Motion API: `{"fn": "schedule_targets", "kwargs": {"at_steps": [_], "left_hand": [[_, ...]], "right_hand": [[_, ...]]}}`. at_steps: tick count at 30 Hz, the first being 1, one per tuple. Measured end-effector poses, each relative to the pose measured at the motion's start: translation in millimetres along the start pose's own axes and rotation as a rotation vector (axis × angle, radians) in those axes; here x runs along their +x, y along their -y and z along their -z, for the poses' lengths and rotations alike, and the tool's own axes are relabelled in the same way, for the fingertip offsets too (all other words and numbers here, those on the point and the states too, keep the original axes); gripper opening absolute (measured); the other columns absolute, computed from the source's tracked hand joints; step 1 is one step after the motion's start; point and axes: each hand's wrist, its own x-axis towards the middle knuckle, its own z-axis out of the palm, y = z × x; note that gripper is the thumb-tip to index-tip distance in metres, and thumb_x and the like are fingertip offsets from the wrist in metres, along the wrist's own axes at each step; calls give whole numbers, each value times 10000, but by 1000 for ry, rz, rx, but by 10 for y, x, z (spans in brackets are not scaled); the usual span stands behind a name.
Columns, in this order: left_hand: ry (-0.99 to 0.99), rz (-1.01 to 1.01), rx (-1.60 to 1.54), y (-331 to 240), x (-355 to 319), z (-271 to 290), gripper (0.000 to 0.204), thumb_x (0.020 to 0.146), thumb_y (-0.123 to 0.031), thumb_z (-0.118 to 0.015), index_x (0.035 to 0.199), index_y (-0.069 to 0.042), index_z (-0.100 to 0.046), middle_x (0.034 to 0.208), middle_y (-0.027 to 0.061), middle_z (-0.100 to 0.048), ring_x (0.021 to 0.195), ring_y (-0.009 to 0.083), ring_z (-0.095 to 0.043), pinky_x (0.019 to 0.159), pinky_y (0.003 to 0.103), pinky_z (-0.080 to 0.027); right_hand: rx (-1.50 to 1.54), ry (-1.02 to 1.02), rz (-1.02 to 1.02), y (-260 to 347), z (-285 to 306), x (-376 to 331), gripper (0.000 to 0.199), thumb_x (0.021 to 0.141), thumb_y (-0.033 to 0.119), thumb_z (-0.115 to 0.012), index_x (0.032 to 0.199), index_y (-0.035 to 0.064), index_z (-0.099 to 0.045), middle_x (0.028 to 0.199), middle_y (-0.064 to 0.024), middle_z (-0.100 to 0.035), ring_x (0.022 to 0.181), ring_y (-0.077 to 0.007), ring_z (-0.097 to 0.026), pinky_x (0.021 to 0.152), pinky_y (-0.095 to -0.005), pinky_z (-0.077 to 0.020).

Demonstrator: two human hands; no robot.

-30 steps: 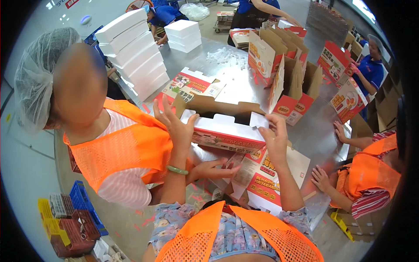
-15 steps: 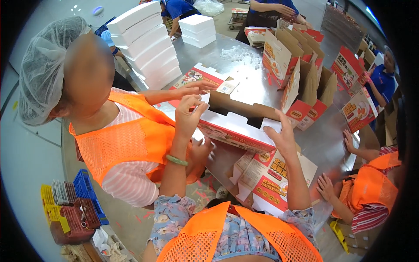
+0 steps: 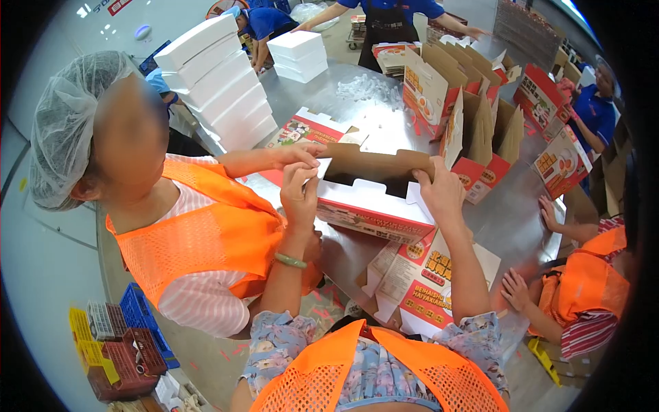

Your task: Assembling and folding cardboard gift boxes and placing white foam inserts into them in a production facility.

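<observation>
In front of me stands an open-topped red and white cardboard box (image 3: 376, 220) with brown inner walls. My left hand (image 3: 300, 196) pinches a white flap at its left end, thumb and fingers closed. At the far right corner, my right hand (image 3: 443, 193) grips the box wall, its thumb toward the inside and the other fingers partly hidden. Beneath the box's right side lie flattened printed cartons (image 3: 434, 288). A co-worker's hand (image 3: 300, 155) reaches close to the far left corner of the box; whether it touches is unclear.
A co-worker in an orange vest (image 3: 199, 230) stands close on my left. White foam boxes (image 3: 223, 89) are stacked high at the far left. Several opened cartons (image 3: 480, 147) stand on the metal table (image 3: 343, 254) at the right. Another worker's hand (image 3: 516, 288) rests at the right edge.
My right hand has shifted from the box's right end flap to its far right corner. My left hand keeps its pinch. Across the table, a worker's arms have spread apart.
</observation>
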Motion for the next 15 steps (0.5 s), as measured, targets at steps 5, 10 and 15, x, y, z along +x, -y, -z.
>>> {"fn": "schedule_targets", "kwargs": {"at_steps": [5, 10, 15], "left_hand": [[478, 116, 85, -151, 299, 200, 122, 846, -102, -754, 877, -26, -664, 998, 83, -593, 883, 218, -631, 763, 346, -523], [448, 192, 90, 76, 303, 142, 247, 796, -119, -801, 998, -39, -683, 1110, 101, -589, 1009, 246, -565, 867, 356, -481], [549, 698, -129, 11, 337, 220, 604, 795, -90, -794, 1310, 4, -494, 1178, 140, -606, 1152, 210, -561, 922, 365, -491]], "right_hand": [[395, -108, 172, -126, -128, -140, 403, 894, 243, -721, 1246, 90, -597, 819, -226, -707, 783, -396, -694, 742, -476, -511], [638, 275, 241, -265, 18, -210, 549, 848, 181, -755, 1350, 97, -548, 1035, -188, -696, 995, -322, -658, 908, -389, -482], [568, 561, 244, -152, 204, -226, 624, 787, 91, -722, 1377, 26, -529, 1296, -129, -610, 1253, -205, -539, 1103, -345, -372]]}}
